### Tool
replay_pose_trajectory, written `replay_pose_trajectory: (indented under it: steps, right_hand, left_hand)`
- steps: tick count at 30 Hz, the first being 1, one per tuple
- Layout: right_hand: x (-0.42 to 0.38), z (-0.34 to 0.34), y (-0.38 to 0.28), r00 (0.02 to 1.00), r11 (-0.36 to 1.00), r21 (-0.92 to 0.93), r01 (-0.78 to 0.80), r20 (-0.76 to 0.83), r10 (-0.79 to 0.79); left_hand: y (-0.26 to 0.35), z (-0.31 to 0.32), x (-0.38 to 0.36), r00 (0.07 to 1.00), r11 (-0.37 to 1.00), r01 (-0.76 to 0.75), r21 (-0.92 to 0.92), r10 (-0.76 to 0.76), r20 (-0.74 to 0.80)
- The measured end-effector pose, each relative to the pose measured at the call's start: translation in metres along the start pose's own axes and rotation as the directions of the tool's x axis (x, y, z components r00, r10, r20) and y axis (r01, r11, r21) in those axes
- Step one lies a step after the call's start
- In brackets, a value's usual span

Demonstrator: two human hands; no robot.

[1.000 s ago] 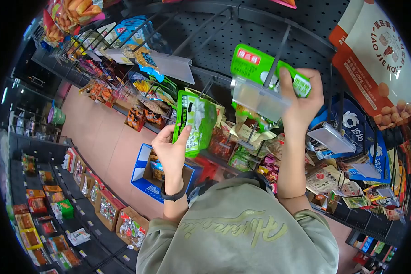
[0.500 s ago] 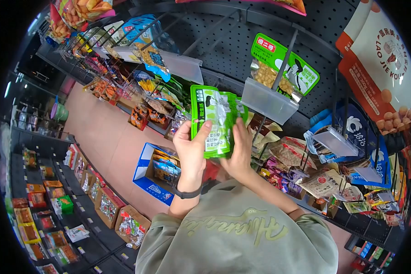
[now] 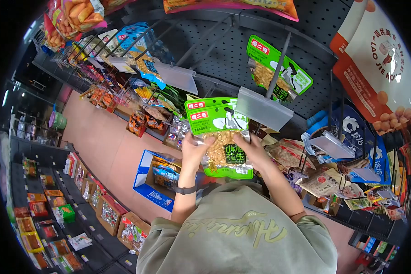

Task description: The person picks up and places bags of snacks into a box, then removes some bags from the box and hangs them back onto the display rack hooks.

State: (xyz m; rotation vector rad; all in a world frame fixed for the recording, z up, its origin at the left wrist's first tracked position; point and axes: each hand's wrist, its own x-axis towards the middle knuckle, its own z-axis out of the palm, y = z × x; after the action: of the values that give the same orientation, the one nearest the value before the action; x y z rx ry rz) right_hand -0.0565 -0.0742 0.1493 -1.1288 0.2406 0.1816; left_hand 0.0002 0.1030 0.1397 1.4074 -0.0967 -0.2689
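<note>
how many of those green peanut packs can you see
2 for sure: one on the peg up right, one front-facing in both hands. A green edge behind the held one suggests more, hidden.

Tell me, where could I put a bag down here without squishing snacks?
The bare floor between the blue carton and the far shelves is free. The pegboard above the hanging peanut bag is bare. The hooks on the right are packed.

I see a dark pegboard wall [image 3: 223, 41] with metal hooks [image 3: 278, 59] and clear price-tag holders [image 3: 262, 107]. Below me runs a pinkish tiled floor [image 3: 105, 137] with a blue cardboard box [image 3: 155, 176] on it, and low black shelves [image 3: 73, 201] of snack packs along the left.
</note>
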Motion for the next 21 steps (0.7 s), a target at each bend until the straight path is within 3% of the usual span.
replay_pose_trajectory:
  steps: [3, 4, 7, 8, 11, 12, 13, 16, 19, 21]
  right_hand:
    - [0.005, -0.010, 0.019, 0.996, 0.966, 0.241, -0.088, 0.027, 0.084]
    - [0.008, -0.016, 0.033, 0.992, 0.976, 0.204, -0.076, 0.115, 0.054]
    - [0.013, -0.018, 0.048, 0.989, 0.967, 0.236, 0.092, -0.131, -0.063]
    - [0.009, -0.019, 0.047, 0.987, 0.944, 0.314, 0.104, -0.149, -0.060]
    - [-0.001, -0.013, 0.027, 0.950, 0.972, 0.001, 0.237, -0.209, -0.231]
    - [-0.002, -0.010, 0.016, 0.932, 0.949, 0.011, 0.314, -0.192, -0.307]
    - [-0.006, -0.009, 0.011, 0.910, 0.930, -0.114, 0.350, -0.196, -0.366]
    - [-0.017, -0.008, -0.005, 0.793, 0.767, -0.451, 0.458, -0.183, -0.581]
    - [-0.033, -0.015, -0.020, 0.712, 0.640, -0.609, 0.468, -0.170, -0.682]
    - [-0.048, -0.008, -0.035, 0.702, 0.678, -0.540, 0.500, -0.206, -0.682]
  left_hand:
    - [-0.003, -0.001, -0.001, 0.998, 0.998, 0.010, -0.063, -0.007, 0.056]
    - [-0.005, -0.001, 0.000, 0.998, 0.996, 0.013, -0.087, -0.008, 0.061]
    - [-0.006, -0.001, 0.000, 0.996, 0.987, 0.055, -0.150, -0.044, 0.074]
    - [-0.004, -0.001, 0.001, 0.996, 0.987, 0.066, -0.148, -0.056, 0.072]
    - [-0.015, -0.014, 0.000, 0.990, 0.987, 0.112, -0.119, -0.101, 0.096]
    - [-0.014, -0.017, -0.001, 0.985, 0.981, 0.138, -0.133, -0.123, 0.120]
    - [-0.013, -0.017, -0.002, 0.985, 0.977, 0.121, -0.175, -0.097, 0.141]
    - [-0.022, -0.027, -0.003, 0.994, 0.946, 0.015, -0.325, 0.022, 0.109]
    - [-0.024, -0.049, -0.007, 0.997, 0.886, -0.074, -0.458, 0.055, -0.056]
    - [-0.025, -0.071, -0.006, 0.995, 0.864, -0.092, -0.494, 0.097, -0.015]
